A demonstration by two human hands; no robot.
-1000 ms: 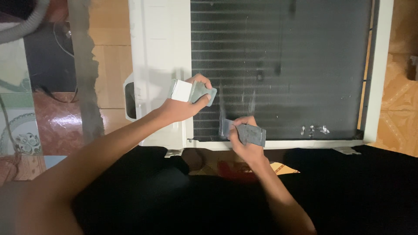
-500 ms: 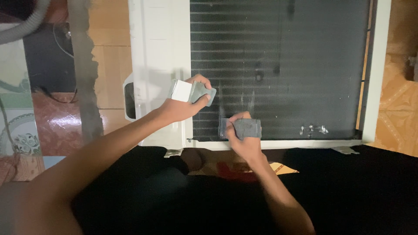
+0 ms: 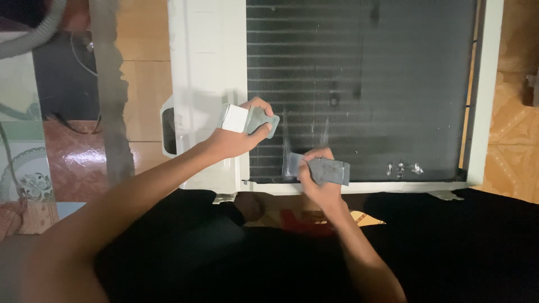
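- Hands work at an air-conditioner unit lying on the floor, its dark finned coil [image 3: 359, 84] facing up inside a white casing [image 3: 208, 67].
- Left hand [image 3: 238, 137] — grip closed around a small grey-and-white pad [image 3: 250, 119], held at the coil's left edge where fins meet casing.
- Right hand [image 3: 317, 177] — grip closed on a grey abrasive pad [image 3: 331, 170], pressed flat against the fins near the coil's lower edge.
- Pale scuffed streaks [image 3: 314, 132] show on the fins between the two hands; a few more marks [image 3: 403, 168] sit further right along the bottom.
- Black cloth [image 3: 460, 247] covers the foreground beneath both forearms.
- Patterned floor tiles [image 3: 28, 168] and a grey hose [image 3: 28, 39] lie to the left.
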